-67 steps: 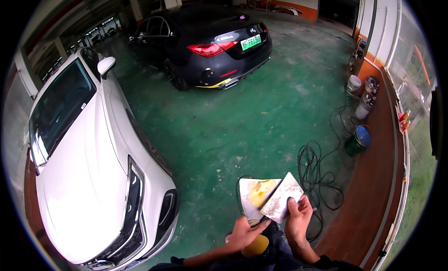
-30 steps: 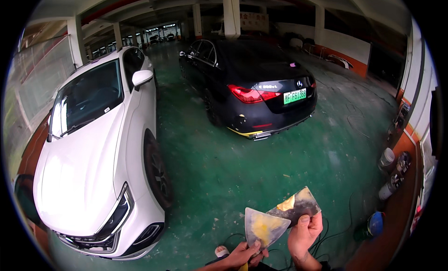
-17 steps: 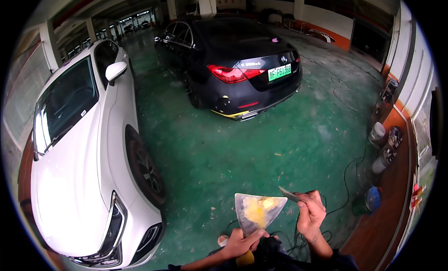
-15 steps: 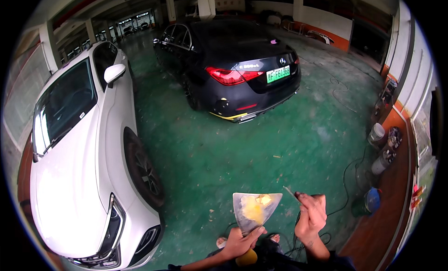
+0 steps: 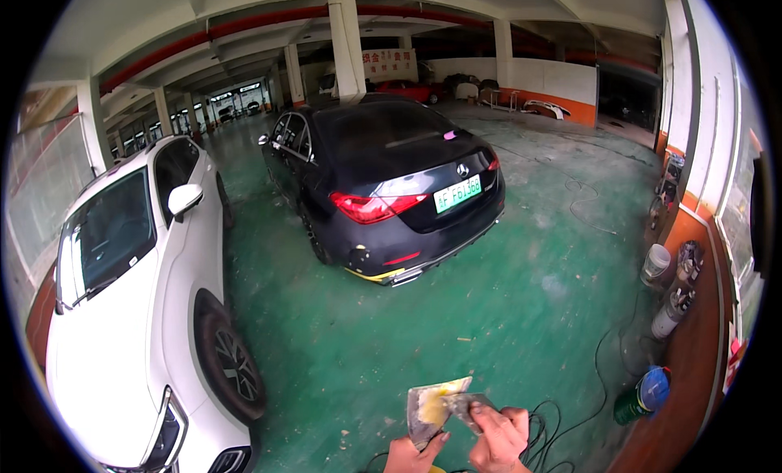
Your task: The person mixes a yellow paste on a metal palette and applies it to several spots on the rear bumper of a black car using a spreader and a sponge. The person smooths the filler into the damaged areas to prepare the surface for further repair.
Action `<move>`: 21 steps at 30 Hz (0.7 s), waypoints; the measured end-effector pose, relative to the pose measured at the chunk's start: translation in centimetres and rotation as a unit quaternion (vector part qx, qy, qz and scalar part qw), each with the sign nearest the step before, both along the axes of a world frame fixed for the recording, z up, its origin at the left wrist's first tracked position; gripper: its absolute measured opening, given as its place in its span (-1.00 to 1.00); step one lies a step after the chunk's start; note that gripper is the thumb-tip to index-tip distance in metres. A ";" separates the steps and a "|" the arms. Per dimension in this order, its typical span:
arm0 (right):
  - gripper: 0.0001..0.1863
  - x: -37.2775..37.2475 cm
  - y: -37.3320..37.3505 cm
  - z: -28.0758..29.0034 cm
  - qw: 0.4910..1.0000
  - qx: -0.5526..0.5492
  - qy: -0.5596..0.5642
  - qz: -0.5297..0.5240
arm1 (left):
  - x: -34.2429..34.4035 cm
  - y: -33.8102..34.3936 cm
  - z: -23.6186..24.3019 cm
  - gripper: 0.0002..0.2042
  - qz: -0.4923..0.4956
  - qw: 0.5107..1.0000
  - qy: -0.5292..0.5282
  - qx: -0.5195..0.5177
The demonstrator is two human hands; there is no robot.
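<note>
My left hand (image 5: pixel 413 456) is closed around the narrow end of a wide, fan-shaped putty knife (image 5: pixel 424 416), its face smeared with yellow putty (image 5: pixel 444 389). In my right hand (image 5: pixel 500 442) is a smaller grey metal spreader (image 5: pixel 467 407), pinched between thumb and fingers. The spreader overlaps the right side of the putty knife's face; whether they touch I cannot tell. Ahead stands a dark sedan (image 5: pixel 383 164), its rear toward me. Its bumper corner carries a yellow strip (image 5: pixel 376 275) and a patch with light spots (image 5: pixel 358 253).
A white car (image 5: pixel 114 310) stands close on the left. Along the right wall are a white bucket (image 5: pixel 656 264), a pale canister (image 5: pixel 668 314) and a green and blue bucket (image 5: pixel 643 396). Dark cables (image 5: pixel 554 432) coil on the green floor (image 5: pixel 358 343) beside my right hand.
The view has tilted up, so both cars and hands sit lower. My right hand has moved left, bringing the spreader from beside the putty knife to over its face.
</note>
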State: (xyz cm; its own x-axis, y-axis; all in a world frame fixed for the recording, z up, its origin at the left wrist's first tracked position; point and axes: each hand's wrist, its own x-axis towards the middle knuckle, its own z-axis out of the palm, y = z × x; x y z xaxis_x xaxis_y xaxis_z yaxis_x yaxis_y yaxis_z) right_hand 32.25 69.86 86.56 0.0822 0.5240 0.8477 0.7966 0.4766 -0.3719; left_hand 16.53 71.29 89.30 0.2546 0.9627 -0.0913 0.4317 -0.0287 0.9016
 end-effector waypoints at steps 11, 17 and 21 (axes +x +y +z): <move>-0.72 12.6 -0.5 0.2 0.983 -0.036 0.177 0.025 | 12.5 0.3 -2.1 -0.80 0.009 0.961 -0.123 0.247; -0.75 16.4 1.2 -0.6 0.785 -0.208 0.570 0.123 | 14.3 -0.6 -0.9 -0.68 -0.054 0.889 -0.280 -0.357; -0.78 18.6 3.2 -0.4 0.884 -0.198 0.388 0.170 | 15.7 1.9 -3.0 -0.65 -0.063 0.881 -0.295 -0.365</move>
State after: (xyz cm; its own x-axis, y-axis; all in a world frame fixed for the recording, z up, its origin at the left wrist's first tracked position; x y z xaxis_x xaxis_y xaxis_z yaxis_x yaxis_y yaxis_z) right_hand 50.83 73.08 86.11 0.3393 0.8735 0.3492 0.0639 0.3490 -0.9349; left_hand 32.21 73.14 86.27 0.5655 0.6635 -0.4899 -0.0839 0.6372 0.7661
